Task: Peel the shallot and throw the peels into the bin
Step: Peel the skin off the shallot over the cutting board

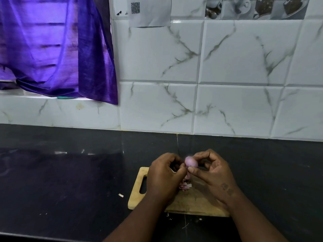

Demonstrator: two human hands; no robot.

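Head view: both hands, left (164, 173) and right (212, 169), pinch the shallot (191, 162) (peels (185, 186) beneath).

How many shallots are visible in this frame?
1. The shallot is pinched between the left hand and the right hand, above the cutting board. Others could be hidden behind the hands.

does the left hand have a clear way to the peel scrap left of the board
Probably yes: the scrap lies on bare counter beside the board, nothing between it and the left hand, which would first have to release the shallot.
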